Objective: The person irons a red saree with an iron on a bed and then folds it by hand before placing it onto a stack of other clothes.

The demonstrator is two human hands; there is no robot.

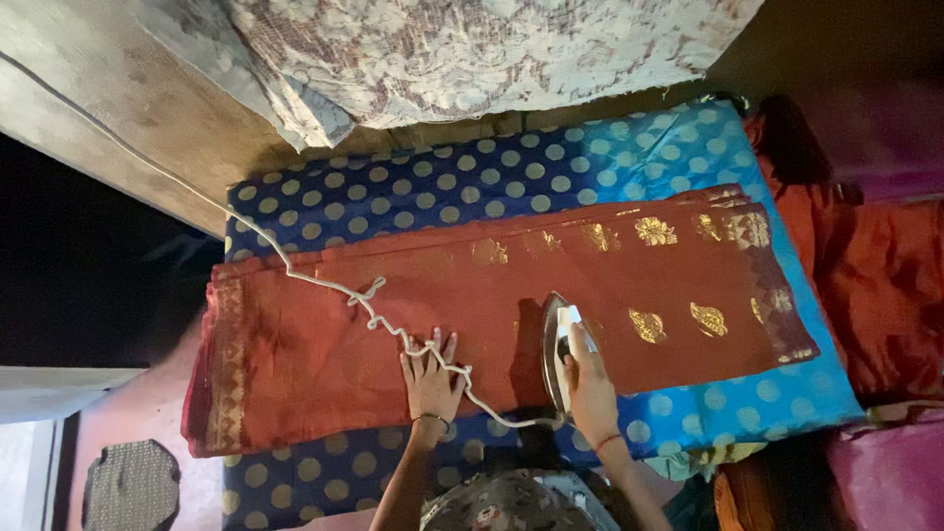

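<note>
From my remote seat I look straight down at a folded red cloth point(472, 324) with gold woven motifs, lying across a blue padded surface point(472, 182) dotted in pale spots. The cloth fills the middle of the view, its gold border strip running along the 9 o'clock end and its motifs clustered toward 2 and 3 o'clock.

My right hand point(592, 388) sits at about 5 o'clock from the centre, wrapped around the handle of an electric iron point(559, 344). The fingers are curled close together over the handle; I cannot tell where the thumb lies. The iron's metal sole rests flat on the red cloth, its point aimed toward 12 o'clock.

My left hand point(431, 379) lies flat at 6 o'clock, just to the 9 o'clock side of the iron and apart from it. Its fingers are spread and stretched toward 12 o'clock, pressing the cloth down. A thin bangle circles that wrist.

A white twisted cord point(324, 283) leaves the iron's rear, passes over the left hand, knots near the cloth's upper edge and runs off toward 10 o'clock.

At 12 o'clock a pale patterned fabric point(442, 49) hangs over the bench. More red cloth point(885, 285) is heaped at 3 o'clock.
</note>
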